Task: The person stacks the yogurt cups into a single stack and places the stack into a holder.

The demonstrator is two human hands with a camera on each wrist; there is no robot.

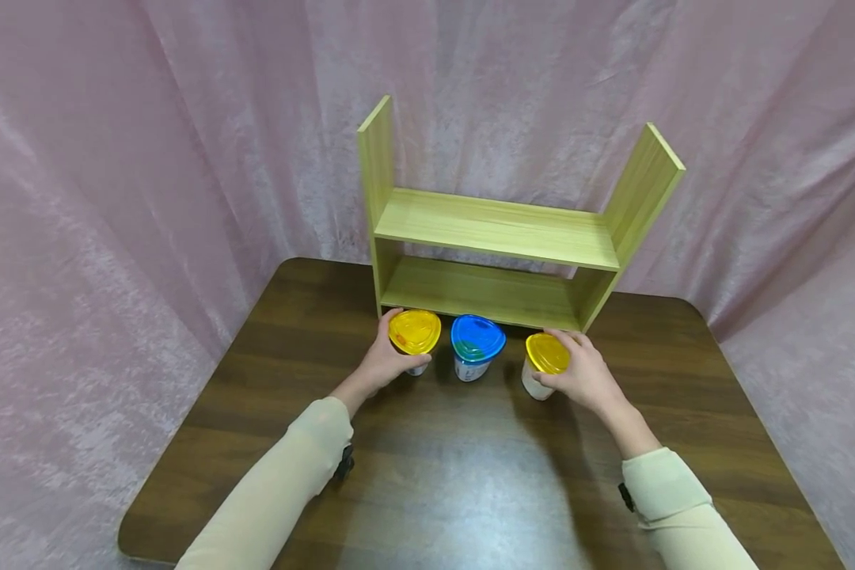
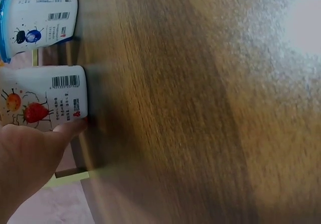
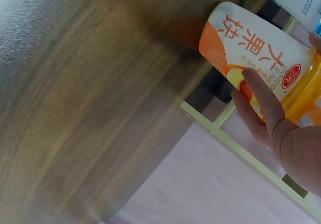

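Observation:
My left hand (image 1: 385, 361) grips a white yogurt cup with a yellow lid (image 1: 415, 331), thumb on the near side and fingers behind it. In the left wrist view this cup (image 2: 45, 96) shows a strawberry drawing and a barcode. On the right, my right hand (image 1: 586, 374) holds a second yellow-lidded cup (image 1: 537, 384). Its orange-and-white side (image 3: 246, 45) faces the right wrist camera, with fingers along it. Between the two, untouched, a blue-lidded cup (image 1: 477, 340) stands upright on the table. Whether the right cup touches the table I cannot tell.
A light wooden two-tier shelf (image 1: 495, 228) with tall side panels stands just behind the cups, at the back of the dark wooden table (image 1: 427, 475). Pink curtains (image 1: 185, 158) hang behind and to both sides.

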